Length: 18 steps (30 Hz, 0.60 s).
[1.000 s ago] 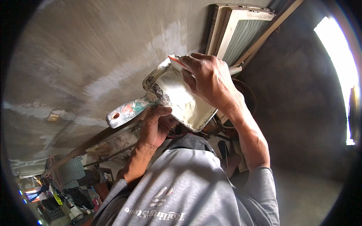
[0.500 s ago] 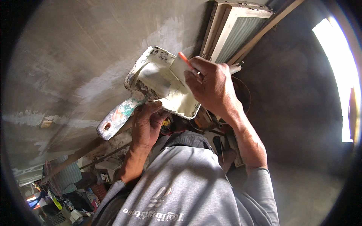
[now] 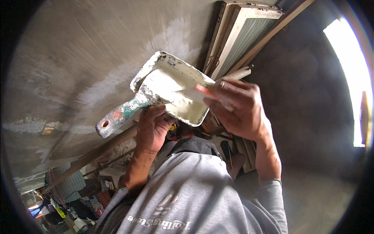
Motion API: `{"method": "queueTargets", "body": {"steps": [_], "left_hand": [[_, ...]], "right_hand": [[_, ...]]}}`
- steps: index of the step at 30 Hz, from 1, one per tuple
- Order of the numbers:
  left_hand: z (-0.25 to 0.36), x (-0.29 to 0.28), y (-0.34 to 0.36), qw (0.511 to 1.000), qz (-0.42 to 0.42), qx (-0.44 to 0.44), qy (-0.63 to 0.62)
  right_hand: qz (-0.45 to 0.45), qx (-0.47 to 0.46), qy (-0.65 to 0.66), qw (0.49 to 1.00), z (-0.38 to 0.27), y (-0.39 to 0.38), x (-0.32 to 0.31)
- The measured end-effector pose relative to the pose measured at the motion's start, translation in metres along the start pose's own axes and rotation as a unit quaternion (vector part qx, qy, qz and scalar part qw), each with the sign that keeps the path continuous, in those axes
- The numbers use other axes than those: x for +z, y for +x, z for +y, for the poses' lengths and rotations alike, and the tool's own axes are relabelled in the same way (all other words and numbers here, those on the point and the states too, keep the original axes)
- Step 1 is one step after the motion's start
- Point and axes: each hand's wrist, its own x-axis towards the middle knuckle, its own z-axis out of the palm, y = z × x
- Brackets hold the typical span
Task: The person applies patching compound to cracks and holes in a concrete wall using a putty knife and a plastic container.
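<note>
My left hand (image 3: 153,126) grips the near rim of a rectangular tray (image 3: 136,81), thumb on top. The tray is crusted with dried paint and holds creamy white paste. In it rests a putty knife (image 3: 126,113), its blade coated with paste. The knife's worn grey, green and orange handle, with a hanging hole, juts out to the left. My right hand (image 3: 243,107), over the tray's right end, is closed on a scraper (image 3: 205,91) with an orange edge. Motion smears the scraper, and its blade is hard to make out against the paste.
A grey plastered wall (image 3: 78,58) with pale patches rises ahead and left. A framed panel (image 3: 249,33) leans at the upper right, beside a wooden beam (image 3: 276,27). Clothes and clutter (image 3: 74,199) fill the lower left. Bright light enters through an opening (image 3: 346,78) at right.
My right hand has drawn the scraper back to the right and slightly nearer me. The putty knife's blade now shows more white paste, and its handle sits slightly higher and further left.
</note>
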Motion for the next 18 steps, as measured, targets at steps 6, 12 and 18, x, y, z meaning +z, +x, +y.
{"method": "queueTargets", "body": {"steps": [6, 12, 18], "left_hand": [[-0.003, -0.007, 0.003, 1.0, -0.018, -0.002, 0.018], [-0.003, 0.001, 0.0, 1.0, -0.017, 0.002, 0.008], [-0.005, -0.005, -0.004, 0.999, -0.032, 0.003, -0.001]], "right_hand": [[0.02, -0.066, -0.051, 0.996, -0.006, -0.014, 0.027], [0.081, -0.029, -0.029, 0.996, -0.012, -0.013, 0.015], [0.184, 0.164, 0.007, 0.969, -0.01, -0.016, 0.017]]}}
